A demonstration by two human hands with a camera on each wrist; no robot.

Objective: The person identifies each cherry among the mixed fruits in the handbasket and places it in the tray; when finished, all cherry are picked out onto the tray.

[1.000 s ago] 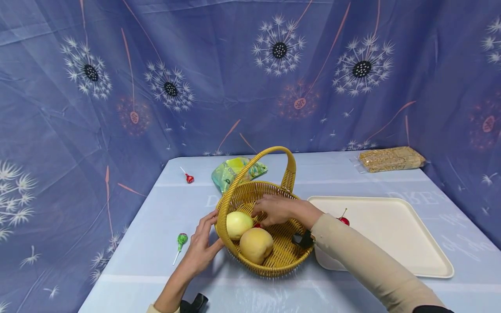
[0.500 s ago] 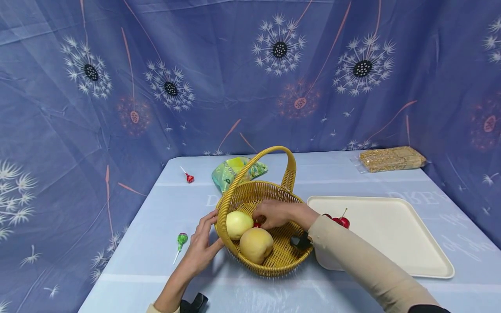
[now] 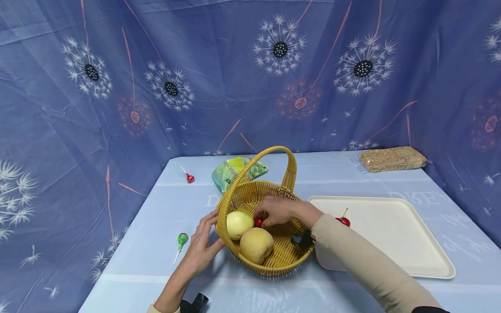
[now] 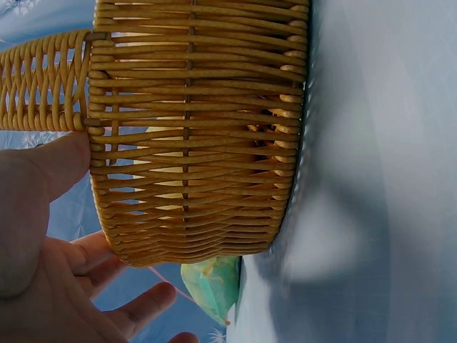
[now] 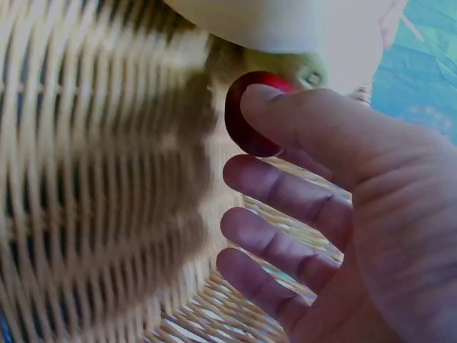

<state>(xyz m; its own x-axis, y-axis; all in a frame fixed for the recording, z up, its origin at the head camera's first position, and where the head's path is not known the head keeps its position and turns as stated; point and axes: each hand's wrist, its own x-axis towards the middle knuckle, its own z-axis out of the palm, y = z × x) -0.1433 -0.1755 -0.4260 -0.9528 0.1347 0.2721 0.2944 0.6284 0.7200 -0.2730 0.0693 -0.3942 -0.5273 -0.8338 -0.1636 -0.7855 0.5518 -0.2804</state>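
Observation:
A yellow wicker basket [image 3: 279, 261] with a tall handle stands mid-table and holds a pale green apple [image 3: 238, 224] and a yellow peach [image 3: 256, 244]. My right hand [image 3: 275, 211] reaches into the basket and pinches a small red cherry [image 3: 258, 222] beside the apple. In the right wrist view the cherry [image 5: 246, 121] sits between thumb and forefinger of that hand [image 5: 335, 214], above the woven floor [image 5: 107, 186]. My left hand [image 3: 203, 241] rests against the basket's left wall. Up close the left hand [image 4: 43, 236] has its thumb on the weave [image 4: 193, 143] and its fingers spread.
A cream tray [image 3: 399, 243] lies right of the basket with a red cherry [image 3: 343, 221] at its near-left corner. A green lollipop [image 3: 182, 238], a red lollipop [image 3: 189, 177] and a green snack bag [image 3: 235, 170] lie left and behind. A wrapped pack [image 3: 391, 158] sits far right.
My right hand's fingers have closed on the cherry in the basket and raised it a little, so it shows more plainly. The left hand and basket have stayed put.

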